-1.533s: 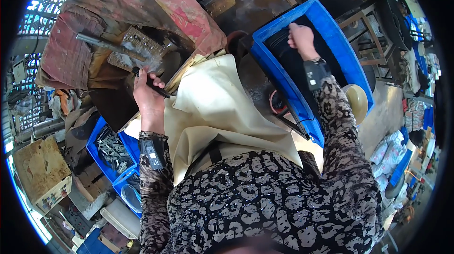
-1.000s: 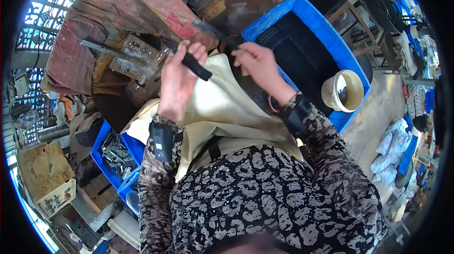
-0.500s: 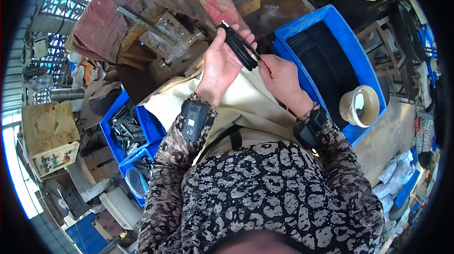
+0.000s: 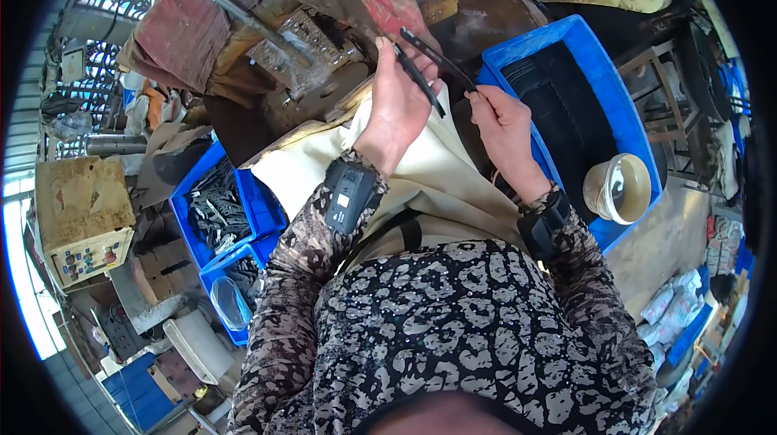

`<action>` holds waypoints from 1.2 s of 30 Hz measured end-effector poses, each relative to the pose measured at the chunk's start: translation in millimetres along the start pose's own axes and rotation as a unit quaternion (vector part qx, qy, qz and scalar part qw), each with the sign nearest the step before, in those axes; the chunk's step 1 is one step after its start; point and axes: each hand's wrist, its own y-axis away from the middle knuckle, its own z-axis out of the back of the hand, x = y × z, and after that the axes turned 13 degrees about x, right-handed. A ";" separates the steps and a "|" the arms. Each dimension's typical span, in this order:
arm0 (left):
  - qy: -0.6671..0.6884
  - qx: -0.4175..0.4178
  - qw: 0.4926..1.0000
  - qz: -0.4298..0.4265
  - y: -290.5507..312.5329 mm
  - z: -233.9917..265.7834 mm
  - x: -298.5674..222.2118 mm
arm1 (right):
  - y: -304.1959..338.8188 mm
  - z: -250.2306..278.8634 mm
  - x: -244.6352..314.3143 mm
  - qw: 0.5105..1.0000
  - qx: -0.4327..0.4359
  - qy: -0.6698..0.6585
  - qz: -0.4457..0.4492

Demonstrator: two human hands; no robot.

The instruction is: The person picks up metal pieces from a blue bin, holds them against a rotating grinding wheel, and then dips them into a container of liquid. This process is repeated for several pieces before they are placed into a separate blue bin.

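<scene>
My left hand (image 4: 396,115), palm up, holds a few slim black strips (image 4: 418,77) across its fingers. A longer thin black strip (image 4: 441,56) slants away from the bunch, its far end over the left fingertips. At its near end my right hand (image 4: 503,123) has it pinched between thumb and fingers. Both hands are above a cream cloth (image 4: 312,164) spread over my lap. Just right of my right hand stands a blue crate (image 4: 530,40) with dark stacked strips (image 4: 558,103) in it.
A white tub (image 4: 600,190) rests at the crate's near end. Ahead is a machine with a metal fixture (image 4: 299,50) and rod, beside red-brown cloth (image 4: 182,42). At left, blue bins (image 4: 184,220) hold black pieces (image 4: 220,220), near a beige control box (image 4: 85,216).
My right hand has moved right, drawing one strip out from the bunch. Fewer strips show across my left palm, which has shifted slightly right.
</scene>
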 end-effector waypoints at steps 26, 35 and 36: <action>-0.165 0.055 0.984 -0.034 -3.6 -32.2 30.2 | 1.7 3.2 6.9 0.963 0.122 -0.203 -0.126; -0.340 0.121 0.929 0.083 -11.8 -31.0 28.2 | 17.2 41.8 -18.0 0.940 0.086 -0.273 -0.187; -0.396 0.115 0.910 0.029 -11.7 -27.0 20.2 | 13.9 50.3 -26.4 0.935 0.034 -0.279 -0.217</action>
